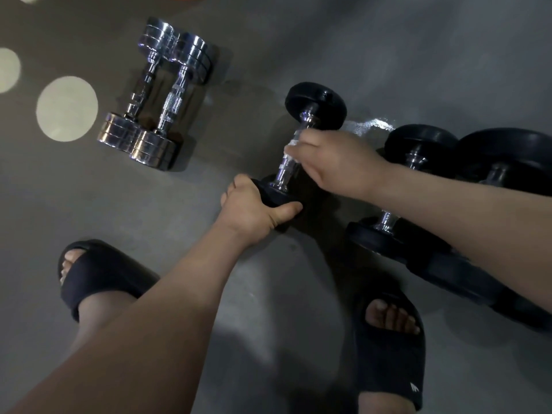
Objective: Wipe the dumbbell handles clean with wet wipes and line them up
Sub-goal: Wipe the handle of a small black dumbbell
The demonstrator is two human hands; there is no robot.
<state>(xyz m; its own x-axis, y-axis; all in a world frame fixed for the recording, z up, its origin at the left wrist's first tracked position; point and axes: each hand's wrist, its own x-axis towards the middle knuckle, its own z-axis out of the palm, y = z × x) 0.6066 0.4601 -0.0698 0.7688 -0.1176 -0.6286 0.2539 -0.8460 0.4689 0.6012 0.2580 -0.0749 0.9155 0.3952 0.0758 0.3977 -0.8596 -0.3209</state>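
At the centre of the floor [418, 55] is a black dumbbell [316, 104], its bar running from 7 to 1 o'clock. The left hand [254, 210] grips the near plate, fingers and thumb curled over its rim. The right hand [337, 162] is wrapped round the handle [285, 168], with a scrap of white at its fingertips, most likely the wipe [294, 146]. To do this step well, I judge the left hand should pin the plate so nothing rolls. The right should run the wipe the whole length between the plates, twisting round the bar so the underside and the ridged grip come clean too. A chrome pair [155, 94] lies side by side, touching, at 10 o'clock, seemingly already lined up. More black dumbbells [418, 144] sit at 3 o'clock, just beyond the right forearm. Once wiped, this one probably belongs parallel to the chrome pair, ends level.
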